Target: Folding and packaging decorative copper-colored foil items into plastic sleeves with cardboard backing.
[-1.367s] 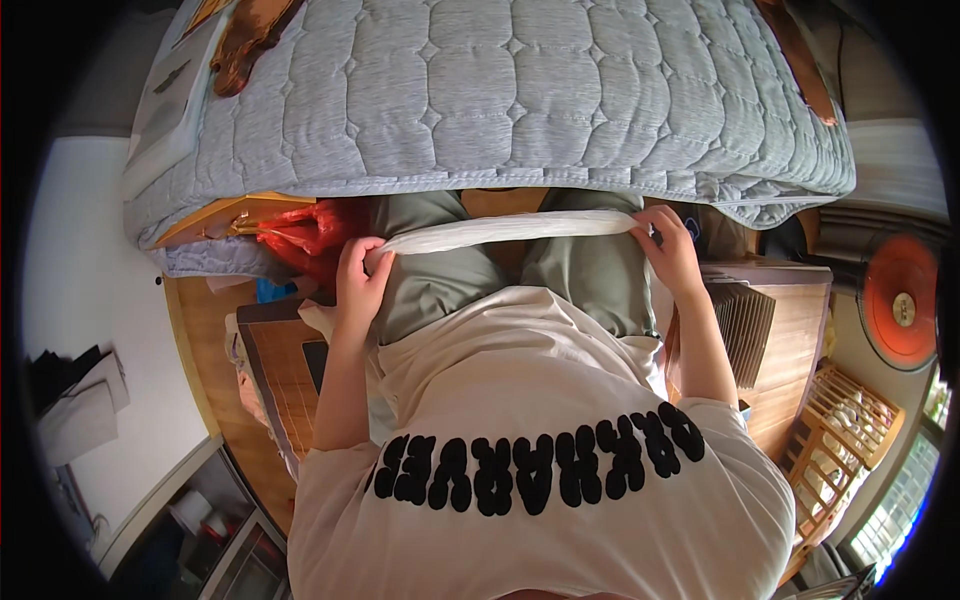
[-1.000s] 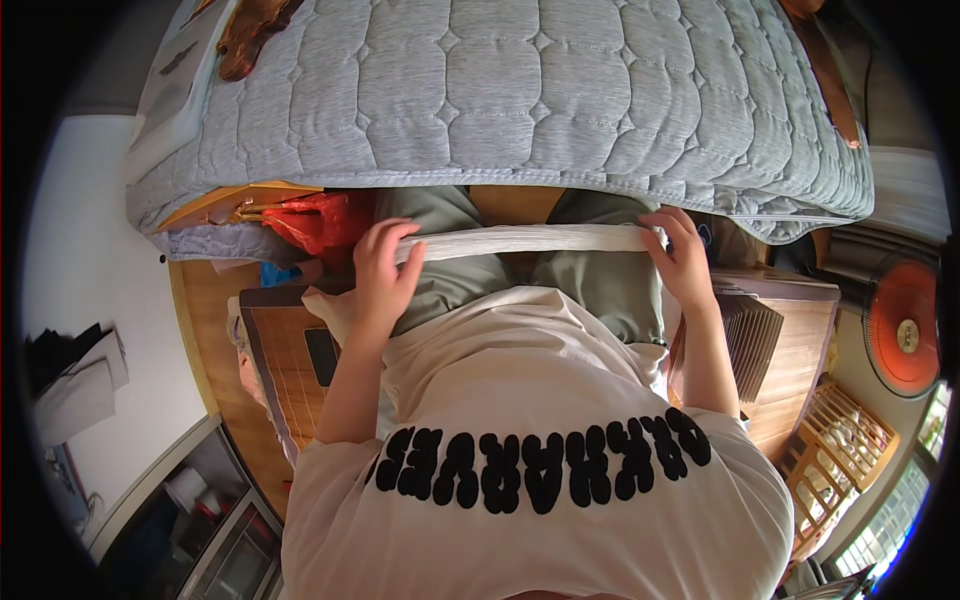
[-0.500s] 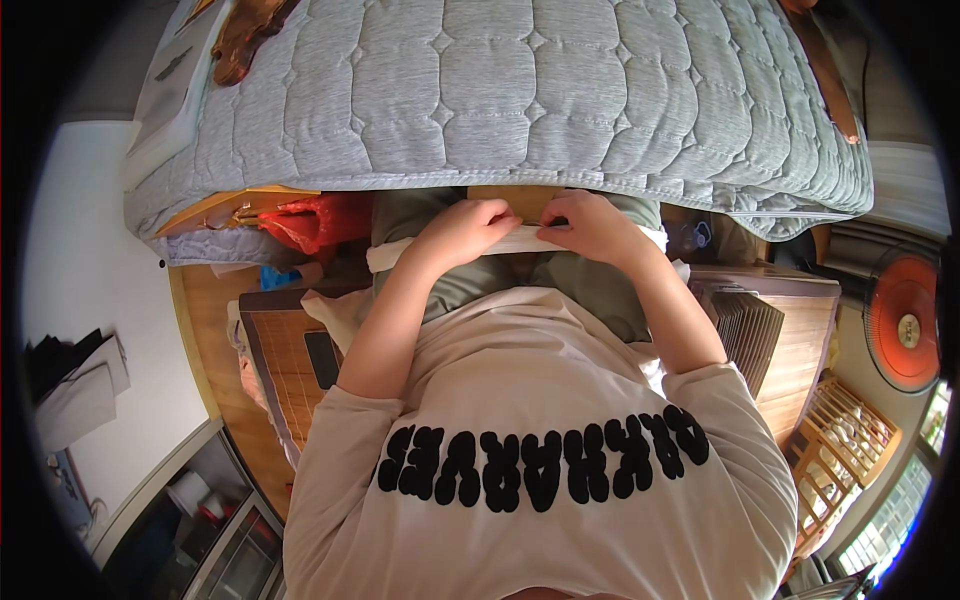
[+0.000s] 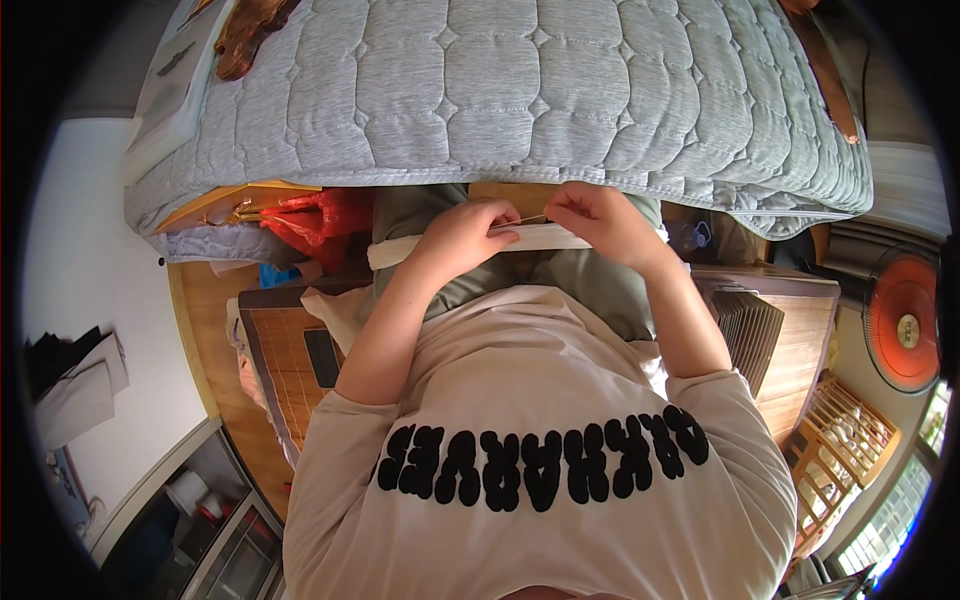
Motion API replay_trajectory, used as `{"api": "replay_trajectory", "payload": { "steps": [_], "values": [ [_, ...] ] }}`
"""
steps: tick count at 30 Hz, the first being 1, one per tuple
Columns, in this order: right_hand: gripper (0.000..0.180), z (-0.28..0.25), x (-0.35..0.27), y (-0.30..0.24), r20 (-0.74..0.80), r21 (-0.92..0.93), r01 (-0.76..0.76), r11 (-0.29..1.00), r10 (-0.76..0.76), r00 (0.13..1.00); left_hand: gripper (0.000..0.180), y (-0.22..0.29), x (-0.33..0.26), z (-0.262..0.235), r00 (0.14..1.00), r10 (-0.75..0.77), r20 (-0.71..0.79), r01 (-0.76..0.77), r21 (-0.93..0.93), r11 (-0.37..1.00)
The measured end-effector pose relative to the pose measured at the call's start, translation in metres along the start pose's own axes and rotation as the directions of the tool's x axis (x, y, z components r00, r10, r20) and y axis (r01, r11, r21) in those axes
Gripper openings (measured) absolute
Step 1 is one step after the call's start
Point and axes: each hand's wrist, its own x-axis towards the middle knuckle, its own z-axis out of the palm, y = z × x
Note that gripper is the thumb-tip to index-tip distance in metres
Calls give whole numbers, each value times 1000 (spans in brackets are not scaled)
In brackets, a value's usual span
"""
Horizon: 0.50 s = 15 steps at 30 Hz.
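A folded strip of white cloth (image 4: pixel 545 238) lies across my lap, over my grey-green trousers. My left hand (image 4: pixel 468 238) is closed on the strip's upper edge, its thumb in front and its fingers curled behind. Just right of it, my right hand (image 4: pixel 597 225) pinches the end of a thin, dark strand (image 4: pixel 533 217), raised slightly above the cloth. The strand runs across the gap toward my left fingertips; whether it is thread or a needle is too fine to tell.
A grey quilted mattress (image 4: pixel 490 90) rises ahead, its edge close beyond my hands. A red plastic bag (image 4: pixel 315 225) lies at the left, a dark phone (image 4: pixel 322 358) beside my left arm. An orange-red fan (image 4: pixel 903 320) and a wooden rack (image 4: pixel 840 450) stand at the right.
My right hand has lifted off the cloth and moved slightly right, so a strand now shows between my hands. My left thumb has shifted down onto the cloth's front.
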Motion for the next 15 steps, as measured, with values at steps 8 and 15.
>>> {"api": "replay_trajectory", "payload": {
  "steps": [8,15],
  "values": [
    [15,-64,-38,-65,101,-481,-15,876,73,992,31,18,-18,-10,978,150,-147,-117,216,969],
    [14,-36,-20,-160,199,348,250,903,-332,922,25,97,-8,-46,803,592,67,-495,-480,725]
  ]
}}
